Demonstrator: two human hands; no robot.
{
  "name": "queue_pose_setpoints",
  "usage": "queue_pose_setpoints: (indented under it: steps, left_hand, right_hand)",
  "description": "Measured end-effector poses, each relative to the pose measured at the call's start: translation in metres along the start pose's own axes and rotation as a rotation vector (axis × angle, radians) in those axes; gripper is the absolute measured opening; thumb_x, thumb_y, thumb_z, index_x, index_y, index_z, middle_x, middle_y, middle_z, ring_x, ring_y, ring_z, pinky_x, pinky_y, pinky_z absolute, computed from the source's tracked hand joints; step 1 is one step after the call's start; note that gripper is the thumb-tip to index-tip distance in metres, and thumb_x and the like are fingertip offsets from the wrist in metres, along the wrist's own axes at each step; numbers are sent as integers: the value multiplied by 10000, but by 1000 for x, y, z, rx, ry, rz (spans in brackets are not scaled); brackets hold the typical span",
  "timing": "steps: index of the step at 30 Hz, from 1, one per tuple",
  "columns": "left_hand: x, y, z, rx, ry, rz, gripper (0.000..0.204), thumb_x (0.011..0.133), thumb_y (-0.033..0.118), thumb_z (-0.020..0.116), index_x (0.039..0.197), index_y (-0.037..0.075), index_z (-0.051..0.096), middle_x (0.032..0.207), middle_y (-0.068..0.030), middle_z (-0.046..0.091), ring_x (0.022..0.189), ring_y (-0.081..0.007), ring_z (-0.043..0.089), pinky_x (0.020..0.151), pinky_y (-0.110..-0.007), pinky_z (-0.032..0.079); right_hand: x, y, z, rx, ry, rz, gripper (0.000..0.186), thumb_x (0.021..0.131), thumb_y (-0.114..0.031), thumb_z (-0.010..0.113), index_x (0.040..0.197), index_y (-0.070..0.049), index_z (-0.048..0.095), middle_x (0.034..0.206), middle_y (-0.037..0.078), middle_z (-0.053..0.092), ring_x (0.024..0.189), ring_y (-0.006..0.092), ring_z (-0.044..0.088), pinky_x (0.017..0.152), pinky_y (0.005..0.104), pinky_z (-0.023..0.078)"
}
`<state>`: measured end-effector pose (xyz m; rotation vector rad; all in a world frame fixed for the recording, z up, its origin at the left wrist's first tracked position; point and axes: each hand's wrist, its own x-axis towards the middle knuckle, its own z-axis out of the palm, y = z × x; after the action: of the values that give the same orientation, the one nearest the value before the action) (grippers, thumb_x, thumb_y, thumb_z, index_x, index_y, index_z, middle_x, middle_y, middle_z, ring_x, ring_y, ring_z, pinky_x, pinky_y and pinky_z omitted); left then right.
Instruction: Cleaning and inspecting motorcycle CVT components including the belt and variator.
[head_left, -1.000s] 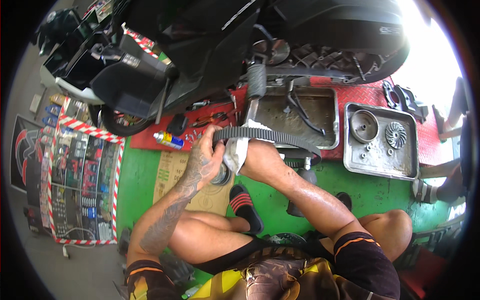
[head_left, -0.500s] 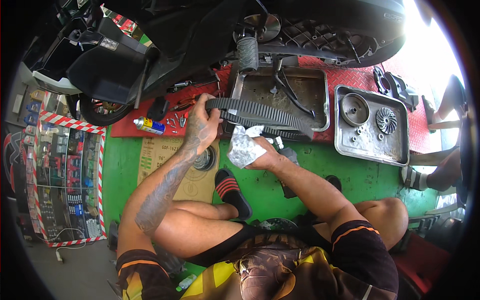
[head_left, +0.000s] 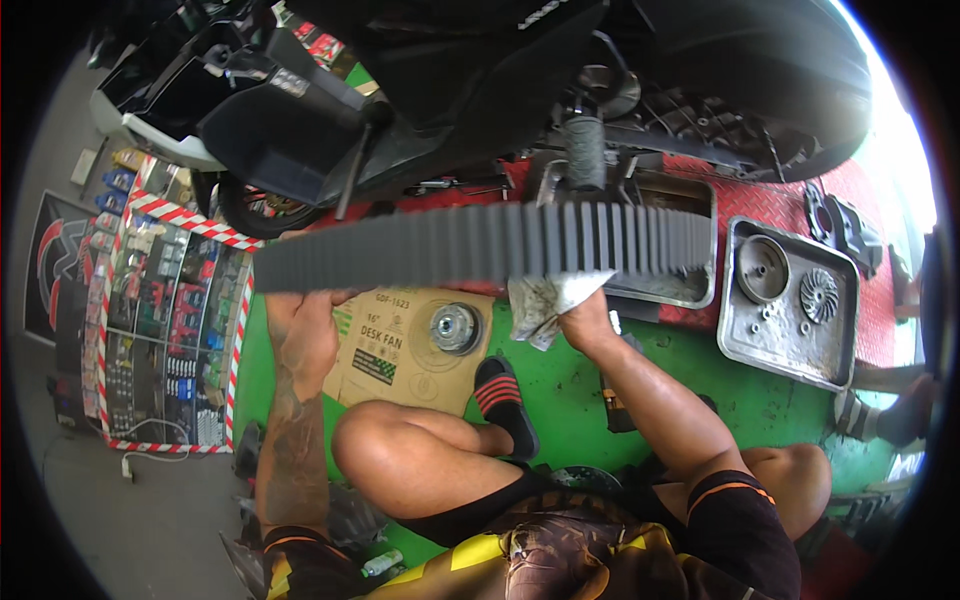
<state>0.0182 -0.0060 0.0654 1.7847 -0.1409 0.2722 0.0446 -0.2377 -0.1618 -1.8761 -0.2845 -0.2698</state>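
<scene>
A black toothed drive belt (head_left: pixel 480 245) stretches sideways in front of me, raised above the floor, its ribbed face toward me. My left hand (head_left: pixel 303 330) is closed on the belt near its left end; the belt hides part of the fingers. Under the belt's right half, my right hand (head_left: pixel 590 322) grips a crumpled, stained whitish rag (head_left: pixel 548 305). The rag's upper edge meets the lower edge of the belt, and the right fingertips are mostly hidden behind the cloth.
A black scooter (head_left: pixel 480 100) stands across the far side. Beneath it is a metal tray (head_left: pixel 708 255); another tray (head_left: pixel 738 335) at right holds a round metal drum (head_left: pixel 762 268) and a finned disc (head_left: pixel 820 297). A metal part (head_left: pixel 455 328) sits on flattened cardboard (head_left: pixel 400 365). A display case (head_left: pixel 175 330) stands left.
The belt has swung from slanting away at the right to spanning broadly across the view. My left hand has moved left and nearer with it. The whole view has also shifted.
</scene>
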Motion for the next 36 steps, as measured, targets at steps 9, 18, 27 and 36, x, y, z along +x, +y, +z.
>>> queue_pose_setpoints:
  steps: [9, 18, 27, 36]
  left_hand:
    - [-22, 14, -4, -57, 43, 142, 99, 937, 14, 517, 1036, 18, 506, 993, -90, 556, 945, -159, 596, 814, -273, 547]
    - [-16, -25, -46, -50, -46, -17, 336, 939, 26, 539, 1259, 28, 438, 1000, -73, 569, 901, -133, 634, 777, -277, 568]
    - [-47, -78, -123, -304, 362, -227, 531, 915, 40, 481, 1402, 129, 289, 1022, -150, 598, 807, -265, 690, 691, -324, 635]
    - [-4, -87, -130, 67, 611, 159, 326, 935, -97, 346, 1230, 40, 361, 1023, -105, 545, 884, -184, 625, 723, -342, 629]
  right_hand:
    - [4, -52, 0, 825, 125, 141, 262, 944, -238, 493, 1131, -73, 574, 1081, 72, 601, 970, 214, 579, 871, 410, 467]
    - [-1, -74, 15, 764, 99, 421, 381, 1017, -273, 406, 1223, -8, 586, 1164, 90, 643, 1094, 239, 597, 968, 405, 461]
    - [5, -86, 15, 574, -586, 0, 227, 899, -96, 598, 1093, -9, 678, 1020, 119, 693, 905, 175, 635, 767, 344, 506]
    - [9, -66, 19, 438, -465, -50, 211, 873, -35, 592, 1070, 0, 660, 1004, 108, 681, 966, 225, 633, 882, 369, 491]
